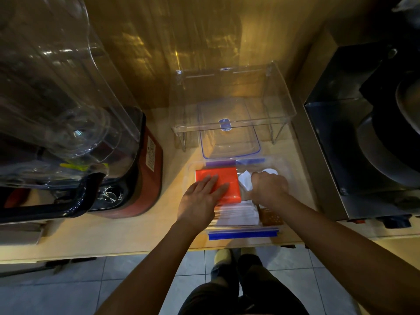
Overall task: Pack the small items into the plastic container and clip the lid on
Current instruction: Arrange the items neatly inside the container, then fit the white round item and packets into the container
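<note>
A clear plastic container (285, 169) with blue clips sits on the wooden counter near its front edge. Inside lie an orange-red flat packet (223, 176), white packets (238, 215) and a brown item (271, 218). My left hand (201, 196) rests flat, fingers spread, on the orange packet. My right hand (269, 187) is curled over a white packet (244, 180) in the container, next to a round white item (270, 172). The clear lid (229, 137) with blue trim lies just behind the container.
A clear acrylic shelf riser (234, 94) stands over the lid at the back. A blender with a red base (145, 176) is on the left. A dark metal appliance (363, 142) stands on the right. The counter edge (136, 252) runs below; tiled floor beneath.
</note>
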### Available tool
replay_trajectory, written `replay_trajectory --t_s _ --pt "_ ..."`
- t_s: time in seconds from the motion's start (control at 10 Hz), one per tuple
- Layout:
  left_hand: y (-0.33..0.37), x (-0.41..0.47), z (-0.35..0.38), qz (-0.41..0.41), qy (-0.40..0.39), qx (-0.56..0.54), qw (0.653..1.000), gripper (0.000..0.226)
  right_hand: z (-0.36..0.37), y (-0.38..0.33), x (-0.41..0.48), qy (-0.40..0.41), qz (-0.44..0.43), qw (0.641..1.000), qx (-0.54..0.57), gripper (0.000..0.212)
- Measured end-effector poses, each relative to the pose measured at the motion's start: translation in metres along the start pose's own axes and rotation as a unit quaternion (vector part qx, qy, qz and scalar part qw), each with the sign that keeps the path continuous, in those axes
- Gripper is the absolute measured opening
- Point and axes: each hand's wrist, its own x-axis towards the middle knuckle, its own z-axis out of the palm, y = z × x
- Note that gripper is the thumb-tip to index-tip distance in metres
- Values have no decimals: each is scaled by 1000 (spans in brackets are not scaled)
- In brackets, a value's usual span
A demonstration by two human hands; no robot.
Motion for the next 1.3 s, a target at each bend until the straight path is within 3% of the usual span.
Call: replay_trajectory --t_s 0.1,0.4,0.8,1.1,1.3 --pt "1 0 0 -5 -3 -2 1000 71 -2 5 1 14 -53 995 -84 45" --pt "1 -1 3 -7 10 -2 1000 70 -1 14 0 52 -82 992 -76 75" --pt "0 1 5 -10 11 0 1000 69 -8 20 4 -15 -101 994 -29 58" --pt "0 2 7 -14 9 1 1000 70 -3 22 -1 51 -115 990 -69 42" --pt "0 1 6 -18 6 0 1000 70 2 25 7 71 -130 985 -84 47"
